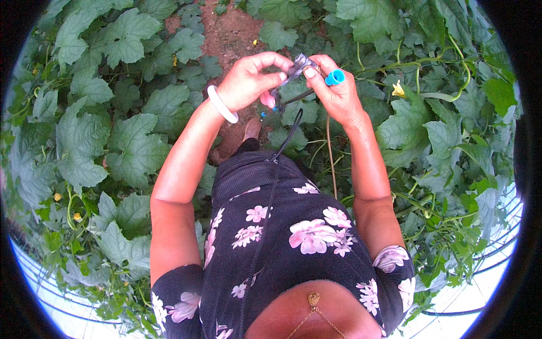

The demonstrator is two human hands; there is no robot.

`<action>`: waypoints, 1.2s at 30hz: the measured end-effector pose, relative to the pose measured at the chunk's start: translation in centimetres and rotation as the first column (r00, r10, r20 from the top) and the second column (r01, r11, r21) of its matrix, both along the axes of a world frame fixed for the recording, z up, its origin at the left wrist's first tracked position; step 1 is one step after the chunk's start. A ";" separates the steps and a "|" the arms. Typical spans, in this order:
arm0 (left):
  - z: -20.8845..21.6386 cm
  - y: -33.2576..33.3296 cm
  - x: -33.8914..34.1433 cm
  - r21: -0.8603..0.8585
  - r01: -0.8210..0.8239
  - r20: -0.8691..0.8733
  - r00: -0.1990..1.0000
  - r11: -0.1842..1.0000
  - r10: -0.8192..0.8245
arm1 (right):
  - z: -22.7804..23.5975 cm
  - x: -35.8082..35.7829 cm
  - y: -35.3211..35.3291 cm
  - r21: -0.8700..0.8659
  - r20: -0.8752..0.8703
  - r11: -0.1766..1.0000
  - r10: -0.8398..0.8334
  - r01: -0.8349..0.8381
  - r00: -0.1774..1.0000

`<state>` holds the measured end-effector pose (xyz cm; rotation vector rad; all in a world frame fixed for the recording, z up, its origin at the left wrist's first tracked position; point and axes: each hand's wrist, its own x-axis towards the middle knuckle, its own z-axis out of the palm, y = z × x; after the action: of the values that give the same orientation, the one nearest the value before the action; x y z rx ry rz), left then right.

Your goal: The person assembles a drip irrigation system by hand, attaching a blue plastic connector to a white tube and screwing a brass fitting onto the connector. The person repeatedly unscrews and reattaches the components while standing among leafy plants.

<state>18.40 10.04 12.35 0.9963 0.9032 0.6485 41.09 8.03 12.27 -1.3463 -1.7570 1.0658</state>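
In front of my body both hands meet over a crumpled strip of shiny, see-through plastic film [300,64]. My left hand [248,81], with a white bangle [222,105] at the wrist, pinches the film's left side between thumb and fingers. My right hand [341,93] is closed, its thumb pressed on the film's right end. From this same hand sticks out a thin rod with a bright blue cup-shaped end [335,77]; the rest of it is hidden by the fingers. Small blue bits [275,108] show just below the left fingers.
Large-leaved green vines [130,141] crowd both sides, with a yellow flower [398,89] at the right. A strip of brown soil [228,34] runs ahead between them. A black cord [291,134] loops up in front of my waist, and a tan stem [331,152] hangs below the right hand.
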 end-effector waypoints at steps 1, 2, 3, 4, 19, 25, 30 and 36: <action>0.1 -0.2 0.0 0.052 -0.013 -0.022 1.000 0.999 0.015 | 0.3 -0.1 0.0 -0.004 0.001 1.000 -0.005 0.005 1.000; 0.2 -0.3 0.0 0.069 -0.029 -0.010 1.000 0.997 0.030 | 0.5 0.0 0.0 -0.006 0.004 1.000 -0.011 0.011 1.000; 0.3 -0.3 -0.2 0.085 -0.045 0.002 0.999 0.995 0.045 | 0.6 -0.1 -0.1 -0.003 0.001 1.000 -0.018 0.018 1.000; 0.4 -0.4 -0.3 0.102 -0.062 0.015 0.998 0.993 0.060 | 0.7 -0.2 -0.1 0.001 -0.002 1.000 -0.024 0.024 1.000; 1.7 -1.1 0.7 0.499 -0.128 -0.142 0.964 0.857 0.226 | 2.1 -0.9 -0.6 0.097 0.136 0.992 -0.095 0.082 0.986; 1.7 -1.1 0.4 0.300 -0.182 0.077 0.983 0.936 0.167 | 2.4 -1.7 -0.7 0.153 0.205 0.980 -0.157 0.126 0.966; 0.0 -0.6 0.1 0.132 -0.181 0.285 0.949 0.975 0.138 | 2.5 -2.0 -0.5 0.213 0.212 0.972 -0.142 0.096 0.967; -0.3 -0.5 -0.1 0.159 -0.184 0.242 0.960 0.970 0.143 | 2.1 -1.8 -0.1 0.140 0.191 0.987 -0.099 0.073 0.977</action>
<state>18.30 9.56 12.06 0.9890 0.7370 0.9796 39.33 7.94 14.34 -1.4722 -1.8570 0.7765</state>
